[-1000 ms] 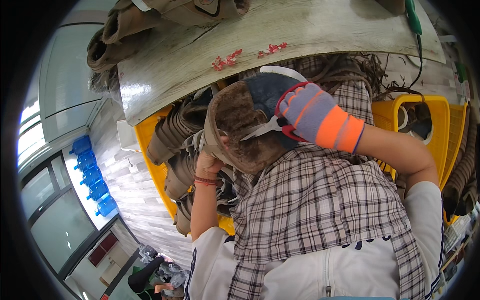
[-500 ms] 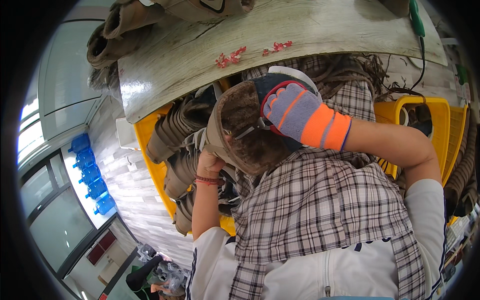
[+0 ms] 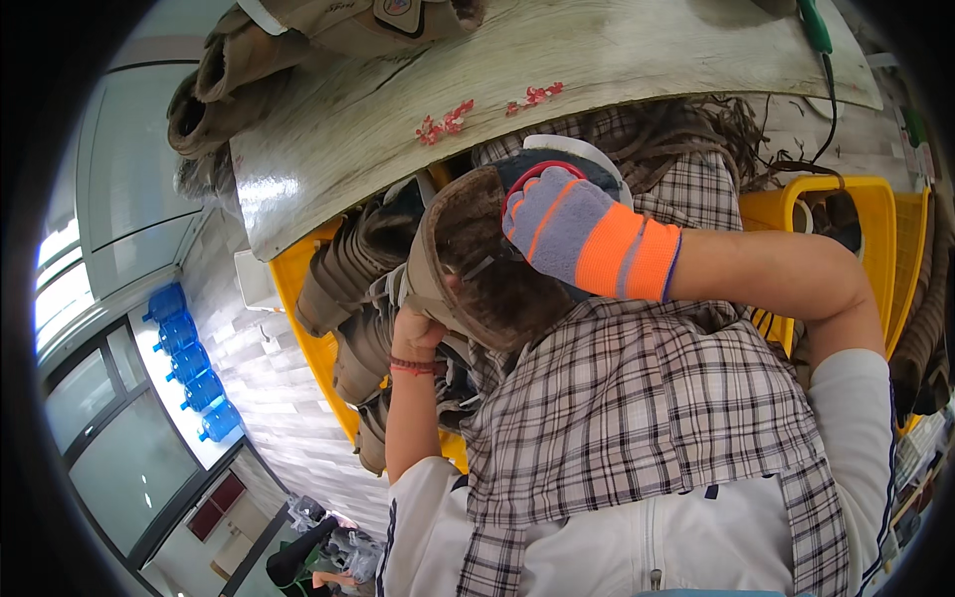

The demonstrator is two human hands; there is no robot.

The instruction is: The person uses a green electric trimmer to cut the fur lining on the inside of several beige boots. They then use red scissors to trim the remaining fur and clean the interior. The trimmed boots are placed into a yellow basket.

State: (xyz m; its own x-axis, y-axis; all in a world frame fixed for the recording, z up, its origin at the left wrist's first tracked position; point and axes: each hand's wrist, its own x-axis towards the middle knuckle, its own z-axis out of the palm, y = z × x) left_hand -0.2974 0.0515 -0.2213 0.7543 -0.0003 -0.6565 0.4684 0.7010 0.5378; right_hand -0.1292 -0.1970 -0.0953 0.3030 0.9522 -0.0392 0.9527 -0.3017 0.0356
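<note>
We figure the boot (image 3: 517,303), just right of the left grip (image 3: 420,326) pinching its rim, is lightish, soft-lined, bendy and hardly slippery, best held right there, while the right grip (image 3: 569,231), across the opening, is clenched on red-handled scissors (image 3: 547,166).

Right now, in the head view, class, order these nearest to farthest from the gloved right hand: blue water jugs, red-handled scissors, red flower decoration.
1. Red-handled scissors, gripped in the right hand.
2. Red flower decoration, ahead on the table.
3. Blue water jugs, far off to the left.
</note>
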